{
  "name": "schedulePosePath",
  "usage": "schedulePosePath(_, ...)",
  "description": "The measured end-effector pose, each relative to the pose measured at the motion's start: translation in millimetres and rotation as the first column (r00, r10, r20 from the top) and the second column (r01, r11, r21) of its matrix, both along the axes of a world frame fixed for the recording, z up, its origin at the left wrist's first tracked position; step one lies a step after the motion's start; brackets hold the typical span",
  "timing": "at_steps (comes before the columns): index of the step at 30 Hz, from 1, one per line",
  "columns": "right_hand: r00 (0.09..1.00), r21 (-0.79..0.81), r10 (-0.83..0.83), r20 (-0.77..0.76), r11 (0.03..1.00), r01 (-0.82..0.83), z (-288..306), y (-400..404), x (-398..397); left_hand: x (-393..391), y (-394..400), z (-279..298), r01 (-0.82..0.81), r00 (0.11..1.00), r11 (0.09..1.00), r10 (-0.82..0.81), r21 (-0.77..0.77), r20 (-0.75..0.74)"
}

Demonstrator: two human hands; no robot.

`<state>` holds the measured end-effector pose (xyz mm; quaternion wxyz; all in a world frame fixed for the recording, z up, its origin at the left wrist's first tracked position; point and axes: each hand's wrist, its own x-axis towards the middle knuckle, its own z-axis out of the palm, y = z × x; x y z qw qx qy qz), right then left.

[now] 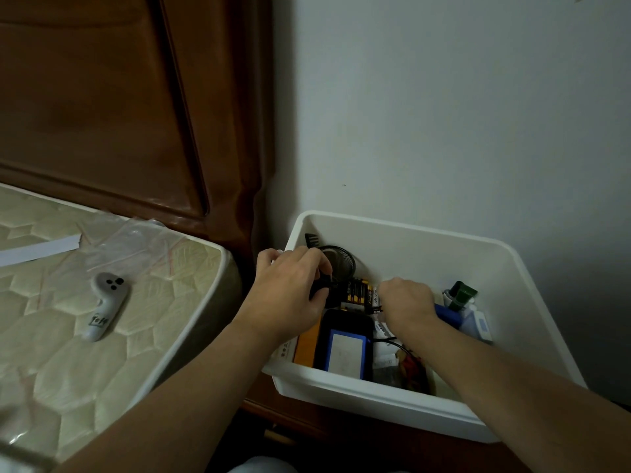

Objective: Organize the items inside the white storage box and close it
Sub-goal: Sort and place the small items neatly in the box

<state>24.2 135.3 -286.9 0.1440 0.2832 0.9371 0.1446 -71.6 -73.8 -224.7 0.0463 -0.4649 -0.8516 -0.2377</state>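
White plastic, open-topped and lidless, the storage box (426, 404) sits against the wall on a dark wooden surface (290, 425) beside the bed, both hands down inside it. No lid shows anywhere in view, so closing is probably some way off; sorting seems to be the step in hand.

Curled fingers of the left hand (293, 288) pinch a small black object (321, 291) near the box's left wall, just in front of a black mesh pen cup (341, 261) lying on its side with a black comb (312, 240) behind it. Likely the piece is being lifted clear so the loose things can be regrouped. The right hand (406, 302) is clenched over something at the box's middle; what it grips is hidden. A pack of batteries (358, 291) lies between the two hands. Nearer the front stand an orange box (307, 346) and a black case with a blue-edged label (345, 346), upright and packed side by side, apparently already ordered. A green-capped bottle (461, 295) leans in the right corner.

On the quilted mattress (85, 353) lie a white controller (104, 305) and a clear plastic bag (136, 244), well apart from the box.
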Motion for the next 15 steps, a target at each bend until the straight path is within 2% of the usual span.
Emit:
schedulePosePath(5, 0.999, -0.047, 0.002, -0.045, 0.999, -0.004, -6, 5, 3, 0, 0, 0, -0.004, 1.000, 1.000, 0.004, -0.005, -0.006)
schedulePosePath(8, 0.993, -0.154, -0.072, -0.090, 0.986, 0.058, -4, 8, 6, 0, 0, 0, -0.003, 1.000, 1.000, 0.003, -0.011, -0.004)
schedulePosePath(15, 0.997, -0.246, -0.078, 0.008, 0.966, 0.078, -4, 10, 11, 0, 0, 2, 0.002, 1.000, 1.000, -0.002, -0.011, 0.001)
